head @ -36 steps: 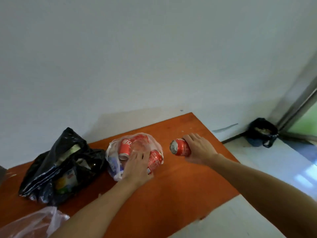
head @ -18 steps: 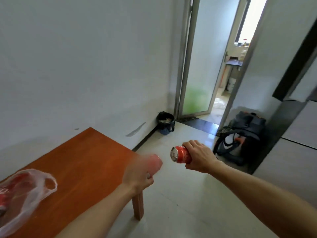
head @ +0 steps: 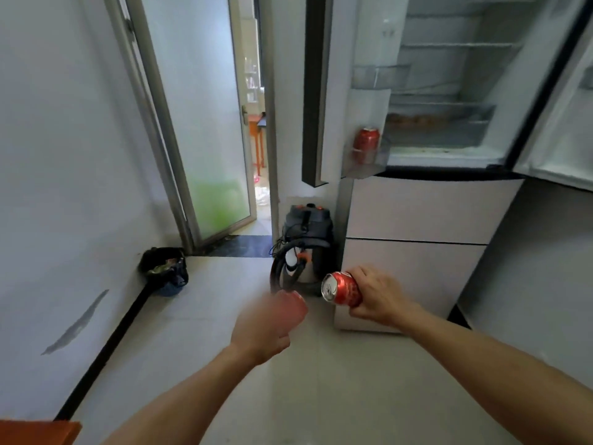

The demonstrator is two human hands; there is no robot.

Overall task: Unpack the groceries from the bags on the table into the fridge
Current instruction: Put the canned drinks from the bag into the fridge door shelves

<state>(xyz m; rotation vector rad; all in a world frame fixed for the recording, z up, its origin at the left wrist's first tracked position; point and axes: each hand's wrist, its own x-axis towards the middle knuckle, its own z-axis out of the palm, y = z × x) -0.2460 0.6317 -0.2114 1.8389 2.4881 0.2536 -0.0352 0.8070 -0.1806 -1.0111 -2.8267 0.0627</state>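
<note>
Here, a red aluminium soda can (head: 342, 289) sits just right of the frame's centre, gripped in the right hand (head: 378, 295). The can is a smooth, glossy cylinder lying almost on its side: its long axis runs roughly left to right, and its silver top with the pull tab points left and slightly toward the camera. The fingers wrap around its far end and body.

Left of it, at the centre of the frame, the left hand (head: 268, 326) is curled closed around a second red can (head: 293, 305), which is blurred; only its upper part shows above the fist, and its exact tilt cannot be told.

Beyond the hands, in the upper right of the frame, stands a pale grey fridge (head: 430, 207) with smooth flat drawer fronts below and both upper doors swung open. The clear plastic bin on the left door (head: 362, 162) holds a third red can (head: 365, 144), upright. Inside are clear shelves and a drawer with brownish contents too blurred to name.

A dark vacuum cleaner (head: 305, 242) with a coiled hose stands on the pale tiled floor just left of the fridge. A small black-lined bin (head: 165, 268) sits at middle left against the white wall. An orange wooden tabletop (head: 35, 432) corner shows at the lower left.
</note>
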